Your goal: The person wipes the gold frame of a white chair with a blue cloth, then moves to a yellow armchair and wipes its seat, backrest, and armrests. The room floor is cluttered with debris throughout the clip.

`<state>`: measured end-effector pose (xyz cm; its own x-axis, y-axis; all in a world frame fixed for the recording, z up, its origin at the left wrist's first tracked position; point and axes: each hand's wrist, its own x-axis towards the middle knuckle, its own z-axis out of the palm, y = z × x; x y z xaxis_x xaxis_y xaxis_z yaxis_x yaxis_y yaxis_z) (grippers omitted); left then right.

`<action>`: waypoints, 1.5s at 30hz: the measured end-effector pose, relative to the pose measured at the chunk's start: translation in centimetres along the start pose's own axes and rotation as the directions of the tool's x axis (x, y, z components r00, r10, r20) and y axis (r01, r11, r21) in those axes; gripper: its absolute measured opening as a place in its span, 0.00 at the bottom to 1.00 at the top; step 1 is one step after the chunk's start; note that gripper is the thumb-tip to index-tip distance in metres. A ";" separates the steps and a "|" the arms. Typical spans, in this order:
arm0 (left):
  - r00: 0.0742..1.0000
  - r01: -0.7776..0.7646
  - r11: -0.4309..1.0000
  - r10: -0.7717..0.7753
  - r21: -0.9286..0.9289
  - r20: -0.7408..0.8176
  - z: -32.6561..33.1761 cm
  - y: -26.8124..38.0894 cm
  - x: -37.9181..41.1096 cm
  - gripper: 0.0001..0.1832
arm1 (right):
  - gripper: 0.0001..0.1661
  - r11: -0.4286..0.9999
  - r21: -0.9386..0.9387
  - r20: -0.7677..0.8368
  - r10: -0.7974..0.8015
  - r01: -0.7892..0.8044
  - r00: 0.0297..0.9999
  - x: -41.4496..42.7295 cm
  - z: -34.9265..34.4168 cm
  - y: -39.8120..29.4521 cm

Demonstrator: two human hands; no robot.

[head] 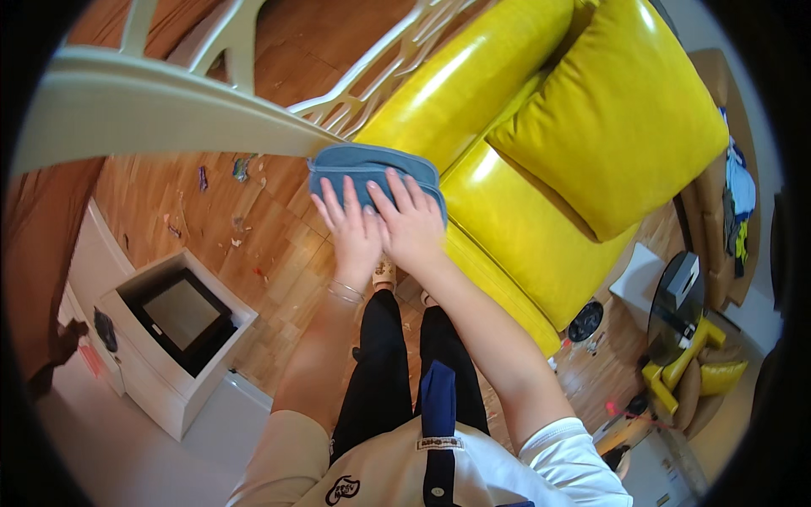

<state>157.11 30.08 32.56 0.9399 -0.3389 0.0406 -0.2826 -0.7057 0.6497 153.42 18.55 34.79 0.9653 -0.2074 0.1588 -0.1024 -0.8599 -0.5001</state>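
Note:
A folded blue-grey cloth (374, 163) with pale stitched edges is spread under both hands, at the corner where the white partition meets the yellow sofa. My left hand (351, 234) lies over its near left part, fingers apart and pointing away from me. To the right, my right hand (412, 225) presses on the same cloth, its fingers also spread. The two thumbs are close together at the cloth's near edge. What supports the cloth from beneath is hidden.
The yellow sofa (507, 247) carries a large yellow cushion (621, 120). A white openwork partition (184, 117) crosses the upper left. An open drawer (180, 317) juts out at lower left. Wrappers (241, 168) and scraps litter the wooden floor. A dark glass table (676, 307) stands at right.

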 end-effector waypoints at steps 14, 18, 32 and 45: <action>0.924 0.380 0.862 -0.337 -0.335 0.181 7.6 17.0 -18.7 0.39 | 0.29 0.955 -0.284 0.187 0.142 -0.085 0.972 -21.6 -9.5 8.4; 0.926 0.377 0.899 -0.367 -0.225 0.084 7.9 16.1 -15.8 0.38 | 0.28 0.964 -0.258 0.269 0.133 -0.062 0.954 -17.9 -8.7 8.2; 0.870 0.353 0.909 -0.405 -0.220 -0.280 3.7 7.1 -2.2 0.27 | 0.38 0.962 0.244 0.310 0.045 -0.125 0.950 -0.1 -3.2 3.7; 0.836 0.532 0.730 -0.533 -0.429 0.129 8.4 16.7 -17.3 0.36 | 0.35 0.986 -0.165 0.333 0.063 -0.008 0.941 -19.4 -12.0 8.5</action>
<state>134.51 18.99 36.33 0.9118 0.0120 -0.4104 0.3756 -0.4284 0.8218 130.92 9.69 37.67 0.9817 -0.0940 -0.1653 -0.1480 -0.9236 -0.3536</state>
